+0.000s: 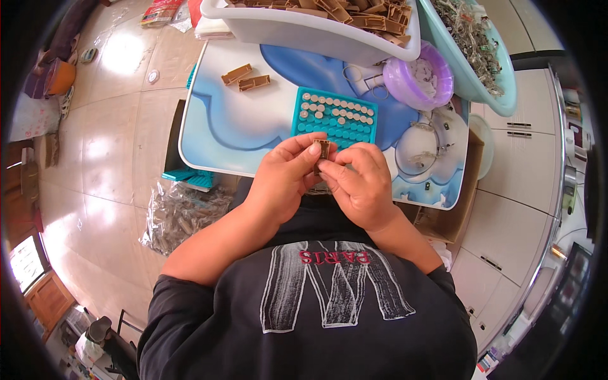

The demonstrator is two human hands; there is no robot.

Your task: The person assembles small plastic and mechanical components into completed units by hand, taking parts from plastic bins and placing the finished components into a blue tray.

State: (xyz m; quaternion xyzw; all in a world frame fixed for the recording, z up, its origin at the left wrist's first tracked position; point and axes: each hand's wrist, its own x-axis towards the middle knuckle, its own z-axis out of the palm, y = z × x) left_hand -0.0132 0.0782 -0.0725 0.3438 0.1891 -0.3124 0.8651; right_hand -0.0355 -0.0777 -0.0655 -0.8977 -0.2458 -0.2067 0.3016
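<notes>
Close in front of my chest, both hands meet on a small brown plastic housing [322, 149], held upright. My left hand [283, 172] is closed on it, thumb across its face. My right hand [360, 183] pinches at its lower end; whether those fingertips hold another small part is hidden. Just beyond the hands lies a teal tray [296, 115] with rows of round pegs, several topped by pale round pieces [341, 104]. Two more brown housings, one [236, 74] beside another [254, 83], rest on the table's left part.
A white tub [304, 31] of brown housings stands at the table's far edge. Right of it are scissors [370, 82], a purple-lined bowl [394, 79] of white bits and a teal basin [503, 95] of tangled parts. A clear bag [183, 218] lies on the floor at left.
</notes>
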